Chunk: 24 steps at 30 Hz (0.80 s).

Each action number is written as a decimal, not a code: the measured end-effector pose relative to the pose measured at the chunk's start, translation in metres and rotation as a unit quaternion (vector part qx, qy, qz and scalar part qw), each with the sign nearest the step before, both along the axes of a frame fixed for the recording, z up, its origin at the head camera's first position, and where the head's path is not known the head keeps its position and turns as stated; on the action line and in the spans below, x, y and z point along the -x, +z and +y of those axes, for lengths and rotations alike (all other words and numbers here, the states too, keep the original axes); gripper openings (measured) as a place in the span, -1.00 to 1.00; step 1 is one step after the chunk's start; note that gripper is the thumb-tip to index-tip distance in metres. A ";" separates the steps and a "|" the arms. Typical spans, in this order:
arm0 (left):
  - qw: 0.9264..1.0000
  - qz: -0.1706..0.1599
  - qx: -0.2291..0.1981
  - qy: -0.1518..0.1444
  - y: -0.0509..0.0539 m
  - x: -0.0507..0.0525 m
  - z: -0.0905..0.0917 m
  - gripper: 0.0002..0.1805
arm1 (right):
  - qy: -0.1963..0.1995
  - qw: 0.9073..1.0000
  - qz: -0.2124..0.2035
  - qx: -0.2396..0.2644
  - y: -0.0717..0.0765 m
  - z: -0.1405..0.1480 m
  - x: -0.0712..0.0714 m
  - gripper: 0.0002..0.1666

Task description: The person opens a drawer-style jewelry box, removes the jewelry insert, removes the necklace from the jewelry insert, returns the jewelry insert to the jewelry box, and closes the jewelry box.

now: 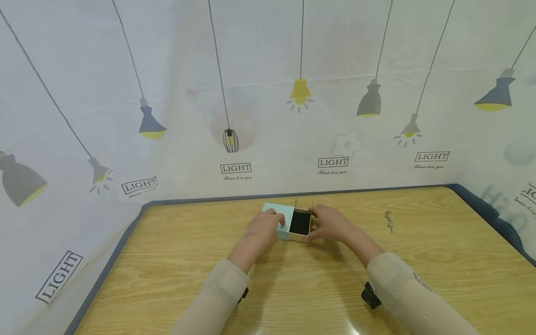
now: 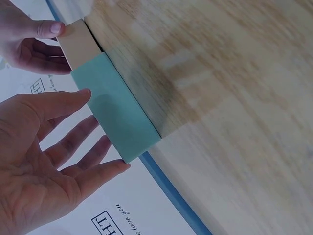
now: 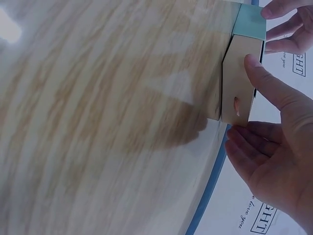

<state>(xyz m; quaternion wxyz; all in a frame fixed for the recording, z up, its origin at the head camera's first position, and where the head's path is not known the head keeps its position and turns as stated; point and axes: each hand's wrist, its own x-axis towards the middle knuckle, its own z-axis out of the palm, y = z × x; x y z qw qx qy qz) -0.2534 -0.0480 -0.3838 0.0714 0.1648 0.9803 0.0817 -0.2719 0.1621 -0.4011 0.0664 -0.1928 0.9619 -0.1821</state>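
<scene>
A small drawer-style box lies near the table's far edge, its mint-green sleeve (image 1: 288, 212) to the left and its tan inner tray (image 3: 237, 73) partly out to the right. Black lining (image 1: 300, 223) shows inside the tray. My left hand (image 1: 264, 226) holds the sleeve from above, thumb on the near side wall and the fingers spread over the top and left end. With the thumb on its near wall and fingers at its end, my right hand (image 1: 332, 224) grips the tray. A slot (image 3: 237, 106) is visible in the tray's end.
A thin silvery chain (image 1: 389, 221) lies on the wooden table (image 1: 176, 260) to the right. Another chain-like piece (image 1: 420, 281) shows beside the right sleeve. Thin strands (image 1: 296, 204) lie behind the box. A lamp-printed cloth (image 1: 268, 139) rises along the table's far edge.
</scene>
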 end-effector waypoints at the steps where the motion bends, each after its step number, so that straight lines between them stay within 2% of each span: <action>1: 1.000 0.000 0.001 -0.001 0.000 0.000 0.000 -0.59 | -0.002 1.000 -0.002 0.001 -0.001 -0.001 0.001 0.13; 13: 1.000 0.005 0.014 -0.012 0.000 -0.001 0.000 -0.61 | 0.000 1.000 -0.002 0.009 -0.001 -0.013 0.006 -0.02; 24: 1.000 0.006 0.013 -0.013 -0.001 0.000 -0.001 -0.60 | 0.003 1.000 0.000 -0.002 -0.001 -0.019 0.008 0.03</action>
